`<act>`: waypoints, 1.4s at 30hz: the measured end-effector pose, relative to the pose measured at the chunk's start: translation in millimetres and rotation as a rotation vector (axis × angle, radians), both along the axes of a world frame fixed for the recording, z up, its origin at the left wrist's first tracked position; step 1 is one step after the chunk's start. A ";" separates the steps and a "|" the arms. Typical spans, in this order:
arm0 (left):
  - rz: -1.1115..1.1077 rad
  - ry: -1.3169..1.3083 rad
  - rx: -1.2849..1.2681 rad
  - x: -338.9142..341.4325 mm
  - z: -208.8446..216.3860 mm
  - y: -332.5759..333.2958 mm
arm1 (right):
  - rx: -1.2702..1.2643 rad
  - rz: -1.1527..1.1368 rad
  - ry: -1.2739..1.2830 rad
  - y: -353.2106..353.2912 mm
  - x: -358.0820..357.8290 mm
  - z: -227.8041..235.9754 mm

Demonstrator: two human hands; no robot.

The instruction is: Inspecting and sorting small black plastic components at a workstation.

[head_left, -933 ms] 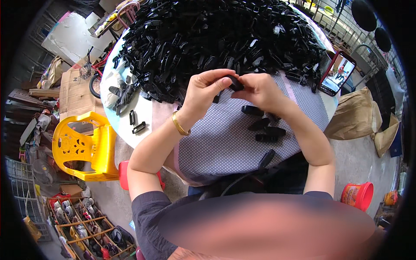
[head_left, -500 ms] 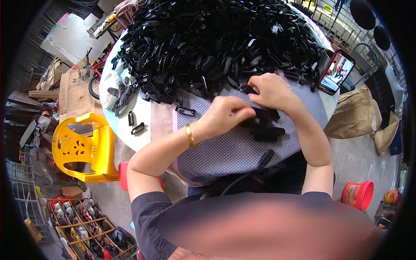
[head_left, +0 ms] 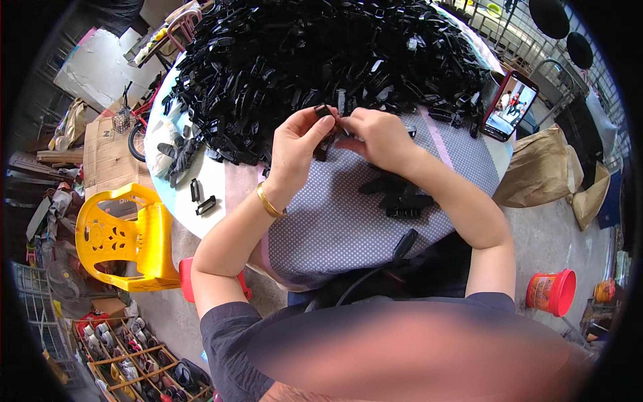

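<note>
My left hand (head_left: 292,149) is raised over the near edge of a large heap of small black plastic parts (head_left: 288,74). Between its thumb and fingers it pinches a small black plastic piece (head_left: 323,110). My right hand (head_left: 383,139) meets it from the right, its thumb and fingertips closed together beside that piece. What those fingertips grip is hidden. Below the right hand, several black plastic pieces (head_left: 404,206) lie in a small group on the dotted tablecloth (head_left: 321,234). Two loose black pieces (head_left: 206,205) rest on the table's left side.
A dark glove (head_left: 181,157) lies at the table's left. A phone (head_left: 510,106) leans against a dark cup (head_left: 491,87) at the right. Around the round table are a yellow chair (head_left: 124,234), a red bucket (head_left: 552,293) and a brown paper sack (head_left: 539,167). A black handle-like object (head_left: 405,244) lies at the near edge.
Both hands have moved left and up from above the small group to the heap's near edge. My left hand, with its palm now turned inward, visibly holds a black piece. The view has shifted slightly.
</note>
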State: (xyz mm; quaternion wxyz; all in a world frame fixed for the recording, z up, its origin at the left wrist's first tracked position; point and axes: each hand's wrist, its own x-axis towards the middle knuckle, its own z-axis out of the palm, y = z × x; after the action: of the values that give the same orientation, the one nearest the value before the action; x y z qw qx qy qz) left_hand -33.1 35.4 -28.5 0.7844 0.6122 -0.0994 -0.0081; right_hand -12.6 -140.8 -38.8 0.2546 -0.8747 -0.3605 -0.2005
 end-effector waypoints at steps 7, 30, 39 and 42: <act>-0.073 0.035 0.039 -0.8 -2.3 0.4 | -0.060 -0.129 0.033 -3.7 12.3 -12.9; 0.144 -0.336 0.416 -5.7 -7.9 -8.0 | 0.894 0.152 1.405 -18.2 3.3 12.8; 0.028 -0.141 0.113 -3.3 -9.5 -9.2 | 0.796 -0.019 0.894 -3.5 -10.4 11.8; -0.052 0.124 -0.272 1.8 -10.2 -7.1 | 0.767 0.067 0.693 -4.0 -8.7 4.0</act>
State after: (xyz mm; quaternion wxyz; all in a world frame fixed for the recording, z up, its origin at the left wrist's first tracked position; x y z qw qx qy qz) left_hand -31.3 28.4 -38.7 0.8642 0.4960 -0.0667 -0.0528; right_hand -21.3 -144.8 -34.8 0.6677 -0.7214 -0.1834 -0.0085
